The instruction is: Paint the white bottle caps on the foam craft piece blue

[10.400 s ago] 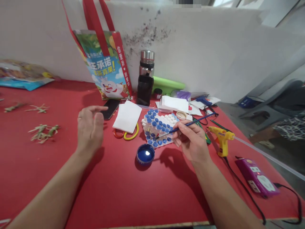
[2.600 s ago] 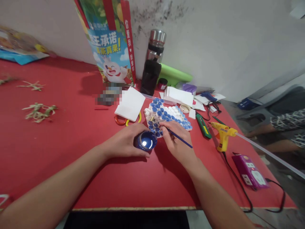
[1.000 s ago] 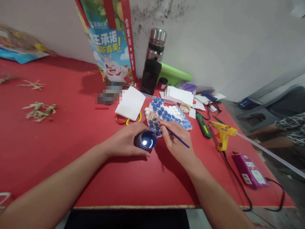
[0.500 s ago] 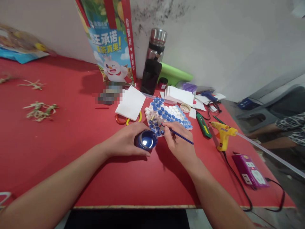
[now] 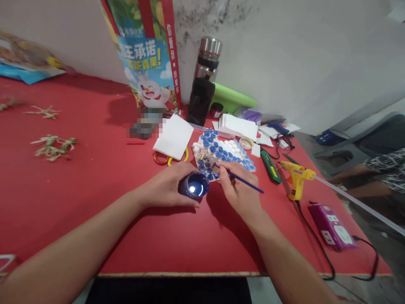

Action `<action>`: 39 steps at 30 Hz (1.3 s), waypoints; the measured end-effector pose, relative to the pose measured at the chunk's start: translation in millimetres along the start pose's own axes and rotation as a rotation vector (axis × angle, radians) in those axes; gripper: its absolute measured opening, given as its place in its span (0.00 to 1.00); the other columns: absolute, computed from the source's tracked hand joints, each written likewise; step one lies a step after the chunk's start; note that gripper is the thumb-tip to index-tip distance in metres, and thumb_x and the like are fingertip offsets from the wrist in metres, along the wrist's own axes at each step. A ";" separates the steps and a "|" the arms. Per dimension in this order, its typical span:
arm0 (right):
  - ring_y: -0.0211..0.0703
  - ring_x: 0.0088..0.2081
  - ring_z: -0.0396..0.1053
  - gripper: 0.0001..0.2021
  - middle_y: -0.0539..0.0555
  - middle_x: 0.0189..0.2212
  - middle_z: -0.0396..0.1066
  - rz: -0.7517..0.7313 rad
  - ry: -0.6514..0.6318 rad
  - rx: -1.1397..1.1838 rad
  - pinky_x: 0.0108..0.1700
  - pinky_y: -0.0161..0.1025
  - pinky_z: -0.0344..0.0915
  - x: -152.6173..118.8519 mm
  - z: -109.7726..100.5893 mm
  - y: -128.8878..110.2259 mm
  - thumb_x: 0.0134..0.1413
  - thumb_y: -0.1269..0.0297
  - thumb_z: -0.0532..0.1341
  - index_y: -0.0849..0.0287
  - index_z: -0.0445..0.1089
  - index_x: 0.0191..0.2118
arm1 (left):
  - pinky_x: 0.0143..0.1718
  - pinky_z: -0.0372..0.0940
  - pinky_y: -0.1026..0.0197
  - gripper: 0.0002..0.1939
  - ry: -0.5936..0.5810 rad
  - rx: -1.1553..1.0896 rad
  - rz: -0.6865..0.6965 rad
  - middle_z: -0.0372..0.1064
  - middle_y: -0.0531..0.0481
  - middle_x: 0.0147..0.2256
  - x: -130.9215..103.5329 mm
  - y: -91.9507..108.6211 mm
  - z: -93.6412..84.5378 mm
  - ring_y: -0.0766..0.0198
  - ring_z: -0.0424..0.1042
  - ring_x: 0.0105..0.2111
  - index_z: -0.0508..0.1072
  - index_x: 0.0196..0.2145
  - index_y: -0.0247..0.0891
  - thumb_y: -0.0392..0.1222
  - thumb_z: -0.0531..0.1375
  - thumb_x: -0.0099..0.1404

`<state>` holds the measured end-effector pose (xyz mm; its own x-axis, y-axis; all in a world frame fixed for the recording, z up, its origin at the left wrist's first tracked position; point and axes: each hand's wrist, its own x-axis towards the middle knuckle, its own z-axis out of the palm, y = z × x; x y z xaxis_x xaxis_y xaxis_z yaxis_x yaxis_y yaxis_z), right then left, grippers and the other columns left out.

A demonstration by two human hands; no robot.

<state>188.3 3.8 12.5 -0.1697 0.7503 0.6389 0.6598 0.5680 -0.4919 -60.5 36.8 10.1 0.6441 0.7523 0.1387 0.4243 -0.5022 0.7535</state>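
Blue covers many discs on the board, just beyond the jar; white discs seem left to do. The left hand curls around this jar; the right hand, apart, pinches the brush.

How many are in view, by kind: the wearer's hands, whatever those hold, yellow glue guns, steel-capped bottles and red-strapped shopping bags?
Hands, left hand and right hand: 2
Pot of blue paint: 1
Paintbrush: 1
Yellow glue gun: 1
Steel-capped bottle: 1
Red-strapped shopping bag: 1
Total: 7
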 end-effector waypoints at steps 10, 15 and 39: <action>0.49 0.44 0.85 0.10 0.58 0.43 0.86 0.014 -0.018 0.035 0.47 0.47 0.83 0.0 1.1 -0.9 0.75 0.66 0.58 0.55 0.79 0.49 | 0.56 0.71 0.47 0.37 -0.002 -0.009 0.004 0.79 0.42 0.54 0.5 -1.1 0.6 0.42 0.78 0.54 0.76 0.56 0.42 0.56 0.81 0.53; 0.49 0.45 0.85 0.10 0.57 0.42 0.86 0.001 -0.012 0.047 0.48 0.47 0.82 1.1 2.1 0.5 0.75 0.66 0.58 0.55 0.79 0.49 | 0.55 0.72 0.47 0.36 -0.006 -0.006 0.004 0.79 0.42 0.53 0.7 0.0 -0.3 0.43 0.78 0.53 0.76 0.55 0.42 0.57 0.81 0.55; 0.47 0.37 0.83 0.11 0.56 0.40 0.84 0.089 -0.030 0.068 0.43 0.46 0.82 0.9 -0.4 -0.2 0.76 0.63 0.57 0.53 0.79 0.47 | 0.55 0.71 0.47 0.37 -0.013 -0.008 0.005 0.79 0.42 0.54 0.5 0.2 -0.4 0.42 0.78 0.54 0.76 0.56 0.43 0.57 0.81 0.54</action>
<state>188.3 4.2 13.3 -0.1347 0.8082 0.5733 0.6226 0.5191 -0.5856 -60.3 37.2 10.6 0.6543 0.7443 0.1341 0.4161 -0.5023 0.7580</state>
